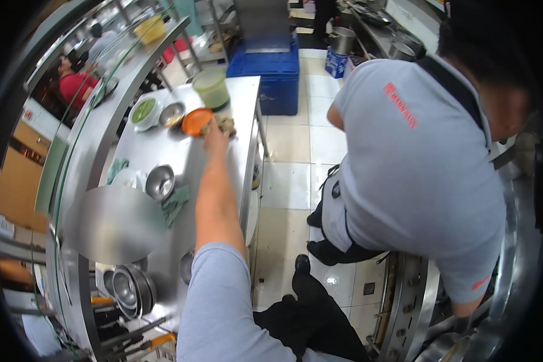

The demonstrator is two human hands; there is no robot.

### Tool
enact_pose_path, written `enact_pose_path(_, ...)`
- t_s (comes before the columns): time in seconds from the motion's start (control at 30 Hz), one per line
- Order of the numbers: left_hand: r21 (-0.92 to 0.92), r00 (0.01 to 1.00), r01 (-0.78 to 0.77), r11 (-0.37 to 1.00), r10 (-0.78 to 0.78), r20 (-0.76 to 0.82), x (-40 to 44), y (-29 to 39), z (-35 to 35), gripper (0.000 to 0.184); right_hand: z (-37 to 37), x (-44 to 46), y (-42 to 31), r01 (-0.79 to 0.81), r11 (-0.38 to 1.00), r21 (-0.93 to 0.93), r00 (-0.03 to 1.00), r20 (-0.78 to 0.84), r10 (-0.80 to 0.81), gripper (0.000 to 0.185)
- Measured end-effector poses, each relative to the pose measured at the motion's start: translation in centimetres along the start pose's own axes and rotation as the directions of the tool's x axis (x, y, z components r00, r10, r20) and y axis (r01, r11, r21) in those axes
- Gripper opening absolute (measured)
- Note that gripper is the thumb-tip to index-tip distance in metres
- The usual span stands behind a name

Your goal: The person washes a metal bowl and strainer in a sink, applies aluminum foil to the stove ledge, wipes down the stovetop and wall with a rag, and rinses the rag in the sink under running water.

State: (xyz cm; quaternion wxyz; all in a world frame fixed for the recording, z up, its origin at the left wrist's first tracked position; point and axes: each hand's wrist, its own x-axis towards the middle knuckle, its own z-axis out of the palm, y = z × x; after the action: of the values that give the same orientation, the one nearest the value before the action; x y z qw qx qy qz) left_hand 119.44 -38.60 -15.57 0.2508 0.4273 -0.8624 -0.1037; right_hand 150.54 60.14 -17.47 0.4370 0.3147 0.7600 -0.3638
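My left hand [216, 140] reaches far along the steel table, its fingers closed on a crumpled brownish cloth [227, 125]. Just left of the fingertips is a round orange plate or lid [195, 122]; I cannot tell whether the fingers touch its rim. Behind it stands a greenish translucent tub [211, 87]. A small metal bowl [172, 113] and a white container with green contents [145, 113] are to the left. Closer to me sit another metal bowl [160, 182] and a green cloth [175, 205]. My right hand is out of view.
A co-worker in a grey shirt [416, 169] bends over the cooking line on my right. Stacked metal bowls [130, 291] are at lower left, under a shelf [81, 157]. A blue chest [265, 84] stands beyond the table [235, 96]. The tiled floor [286, 187] runs between.
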Motion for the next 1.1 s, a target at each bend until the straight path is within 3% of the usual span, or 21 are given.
enact_pose_path(0.03,0.208,0.956,-0.048,0.977,-0.015,0.293,-0.2,0.5,-1.7,0.050,0.1,0.8,-0.3,0.007,1.000,0.009,1.000,-0.012,-0.007,0.032)
enact_pose_path(0.17,0.214,0.899,-0.433,0.876,0.402,0.175,-6.5,3.8,-3.1,0.027,1.4,1.5,4.1,0.081,0.997,0.003,0.994,-0.075,-0.080,0.033)
enact_pose_path(0.2,0.197,0.822,-0.442,0.875,0.307,0.480,-8.6,5.5,-3.6,0.030,2.6,2.5,6.0,0.156,0.975,-0.158,0.981,-0.088,-0.171,0.033)
enact_pose_path(0.23,-0.207,0.834,-0.521,0.828,0.546,0.085,-11.5,2.7,-0.1,0.034,4.1,4.1,7.1,0.271,0.820,-0.504,0.936,-0.060,-0.346,0.033)
enact_pose_path(0.3,-0.475,0.853,-0.191,0.859,0.385,0.354,-21.1,10.6,-10.4,0.034,8.4,4.1,4.7,0.325,0.485,-0.812,0.825,-0.007,-0.566,0.034)
enact_pose_path(0.33,-0.593,0.818,-0.194,0.782,0.462,0.342,-25.3,10.1,-9.7,0.033,10.9,0.3,-1.0,0.502,0.776,-0.381,0.719,-0.314,-0.620,0.029)
enact_pose_path(0.37,-0.511,0.763,-0.561,0.651,0.647,-0.013,-29.8,8.9,-6.8,0.027,11.4,-6.2,-8.7,0.626,0.744,-0.235,0.642,-0.386,-0.662,0.029)
enact_pose_path(0.4,-0.686,0.667,-0.369,0.627,0.693,0.274,-34.3,12.1,-10.3,0.024,12.1,-7.5,-12.6,0.664,0.744,-0.077,0.706,-0.263,-0.657,0.042)
enact_pose_path(0.47,-0.836,0.349,-0.013,0.549,0.786,0.511,-43.5,16.3,-14.0,0.019,13.9,-13.4,-20.3,0.788,0.520,-0.330,0.417,-0.337,-0.844,0.061)
enact_pose_path(0.5,-0.843,0.129,-0.080,0.532,0.844,0.520,-46.0,19.2,-17.6,0.016,14.7,-14.0,-21.7,0.784,0.414,-0.462,0.264,-0.356,-0.897,0.061)
enact_pose_path(0.53,-0.915,0.082,-0.018,0.403,0.913,0.401,-48.8,20.8,-19.3,0.016,15.4,-14.3,-22.3,0.747,0.299,-0.594,0.107,-0.336,-0.936,0.061)
enact_pose_path(0.6,-0.968,-0.012,-0.032,0.249,0.968,0.249,-51.7,23.7,-21.4,0.016,13.9,-13.9,-22.0,0.684,0.645,-0.342,0.657,-0.096,-0.748,0.052)
enact_pose_path(0.63,-0.935,0.000,0.169,0.311,0.949,0.316,-52.7,24.6,-21.4,0.022,11.3,-17.7,-21.9,0.669,0.716,-0.200,0.718,-0.078,-0.692,0.045)
enact_pose_path(0.67,-0.859,0.002,0.365,0.360,0.922,0.387,-53.7,26.1,-21.4,0.030,9.1,-18.5,-20.4,0.694,0.706,-0.141,0.699,-0.103,-0.707,0.046)
enact_pose_path(0.77,-0.877,-0.385,0.269,0.398,0.879,0.281,-55.6,29.9,-22.7,0.056,5.6,-16.8,-14.1,0.830,0.472,-0.296,0.369,-0.343,-0.864,0.040)
enact_pose_path(0.8,-0.852,-0.373,0.355,0.385,0.894,0.248,-57.7,31.6,-25.1,0.047,3.9,-17.4,-12.5,0.850,0.408,-0.333,0.240,-0.445,-0.863,0.038)
enact_pose_path(0.87,-0.995,-0.531,0.095,-0.018,0.845,-0.066,-61.2,34.4,-23.2,0.035,-0.1,-20.4,-9.7,0.855,0.496,-0.154,0.397,-0.421,-0.815,0.034)
enact_pose_path(0.9,-1.000,-0.596,-0.019,-0.016,0.803,-0.001,-63.3,35.9,-23.4,0.035,-2.4,-22.3,-8.3,0.822,0.569,0.004,0.533,-0.360,-0.766,0.030)
enact_pose_path(1.0,-0.991,-0.516,0.033,-0.128,0.847,-0.127,-69.7,40.9,-23.7,0.033,-9.2,-23.5,-3.4,0.808,0.587,0.058,0.552,-0.425,-0.718,0.037)
enact_pose_path(1.03,-0.995,-0.510,0.102,0.012,0.859,-0.042,-71.7,41.9,-22.2,0.035,-11.4,-22.8,-1.4,0.808,0.589,0.015,0.522,-0.485,-0.702,0.039)
enact_pose_path(1.1,-0.886,-0.503,0.203,0.418,0.820,0.272,-74.4,44.2,-21.3,0.036,-17.5,-25.0,0.5,0.804,0.485,0.345,0.594,-0.498,-0.632,0.047)
